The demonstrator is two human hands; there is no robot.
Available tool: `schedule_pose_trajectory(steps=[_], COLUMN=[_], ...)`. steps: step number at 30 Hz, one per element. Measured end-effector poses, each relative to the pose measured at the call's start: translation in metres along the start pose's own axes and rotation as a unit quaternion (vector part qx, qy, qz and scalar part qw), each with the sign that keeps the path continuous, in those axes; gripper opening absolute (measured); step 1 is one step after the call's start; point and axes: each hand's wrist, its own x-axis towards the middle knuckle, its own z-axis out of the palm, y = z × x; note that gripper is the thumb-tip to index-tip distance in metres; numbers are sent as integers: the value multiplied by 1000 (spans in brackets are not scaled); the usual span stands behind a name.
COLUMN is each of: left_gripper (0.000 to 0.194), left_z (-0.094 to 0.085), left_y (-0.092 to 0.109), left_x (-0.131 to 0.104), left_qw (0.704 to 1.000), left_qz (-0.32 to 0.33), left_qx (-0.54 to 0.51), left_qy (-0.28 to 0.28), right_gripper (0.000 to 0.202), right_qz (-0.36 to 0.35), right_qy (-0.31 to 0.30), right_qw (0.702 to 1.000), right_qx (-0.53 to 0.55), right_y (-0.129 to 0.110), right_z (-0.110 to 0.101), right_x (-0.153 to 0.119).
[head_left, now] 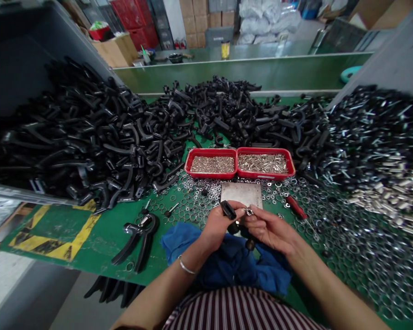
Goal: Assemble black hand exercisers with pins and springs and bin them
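Observation:
My left hand (215, 225) is closed around a black plastic part (229, 211), its slotted end facing up. The fingers of my right hand (269, 231) pinch a small shiny metal piece (248, 211) right beside that part; its exact kind is too small to tell. Black knobs stick out below my fingers, partly hidden. Both hands hover over a blue cloth (227, 266), at the near edge of a bare metal plate (242, 193). Off to the left lies an assembled hand gripper (139, 240) with a spring and two black handles.
Two red trays (188, 173) of small metal parts stand beyond the plate. Black plastic handles (124, 133) pile up left and behind. Loose rings (351, 256), bolts (371, 133) and metal pins (388, 183) spread on the right, near a red screwdriver (296, 207).

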Motion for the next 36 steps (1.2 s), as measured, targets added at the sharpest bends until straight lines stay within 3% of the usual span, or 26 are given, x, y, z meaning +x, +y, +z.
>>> schedule_pose_trajectory(steps=[2, 4, 6, 8, 10, 12, 13, 14, 16, 19, 22, 25, 28, 31, 34, 36], left_gripper=[22, 20, 21, 23, 37, 49, 50, 47, 41, 44, 44, 40, 39, 46, 58, 52], left_z=[0, 0, -4, -11, -21, -29, -31, -32, -29, -14, 3, 14, 15, 9, 5, 5], left_y=[1, 2, 5, 13, 24, 32, 34, 35, 31, 18, 8, 1, -1, 3, 13, 18], left_x=[0, 0, 0, 0, 1, 1, 2, 2, 5, 11, 15, 13, 6, -5, -16, -20], left_qw=[1000, 999, 1000, 998, 991, 988, 988, 988, 991, 993, 988, 984, 986, 988, 963, 953], left_qz=[10, 19, 5, -14, -15, -18, -26, -35, -35, -5, 14, 22, 23, -39, -118, -149], left_qx=[-17, -33, -13, 61, 131, 139, 124, 107, 83, 99, 157, 173, 155, 139, 75, 21], left_qy=[-6, -11, -18, -14, -23, -61, -85, -103, -103, -59, -5, 47, 61, -59, -228, -264], right_gripper=[21, 22, 23, 23, 22, 20, 18, 18, 19, 23, 28, 28, 24, 23, 26, 26], right_qz=[-15, -76, -166, -248, -301, -322, -321, -314, -299, -312, -351, -389, -422, -408, -316, -257], right_qy=[8, 26, 72, 141, 187, 188, 182, 176, 176, 199, 222, 241, 264, 244, 163, 113], right_qw=[1000, 992, 958, 879, 763, 664, 641, 637, 671, 738, 781, 792, 760, 734, 788, 818], right_qx=[-21, -96, -221, -381, -541, -648, -674, -681, -656, -565, -466, -404, -419, -484, -503, -502], right_y=[3, 5, 3, -5, -17, -29, -33, -34, -32, -19, 0, 17, 27, 26, 16, 8], right_z=[5, 9, 11, 9, 5, 1, 0, -1, 1, 9, 18, 22, 20, 16, 18, 18], right_x=[1, 2, 1, -3, -9, -17, -20, -23, -26, -24, -15, -5, 2, 5, 1, -6])
